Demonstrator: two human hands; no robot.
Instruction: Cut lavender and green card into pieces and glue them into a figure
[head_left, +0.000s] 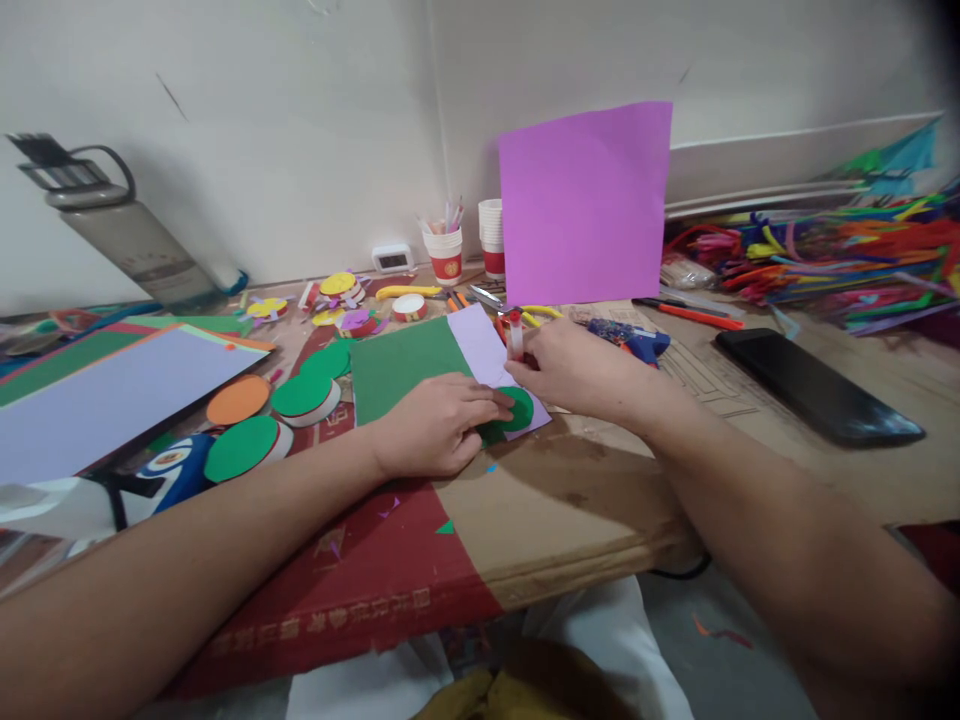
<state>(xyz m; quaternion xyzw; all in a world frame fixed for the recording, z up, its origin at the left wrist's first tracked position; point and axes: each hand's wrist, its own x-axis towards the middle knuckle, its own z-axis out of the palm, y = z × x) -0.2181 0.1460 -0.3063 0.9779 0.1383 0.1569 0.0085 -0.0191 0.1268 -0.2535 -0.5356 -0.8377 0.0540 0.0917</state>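
Observation:
My left hand (442, 425) rests on the cardboard with its fingers stretched out, the fingertips pressing on a round green paper disc (523, 408). That disc lies on a lavender sheet (480, 345), which overlaps a larger dark green sheet (409, 365). Just right of the disc, my right hand (562, 360) is closed around a slim whitish tube with a red end (515, 338), held upright over the lavender sheet. The tube's lower end is partly hidden by my fingers, and I cannot tell its exact kind.
Left lie green-topped round boxes (306, 395), an orange disc (238, 400) and stacked coloured sheets (112, 400). Behind are scissors (487, 297), paper cups (491, 235) and an upright purple sheet (585, 205). Right are a glue gun (634, 340), a black phone (817, 388) and pipe cleaners (840, 255).

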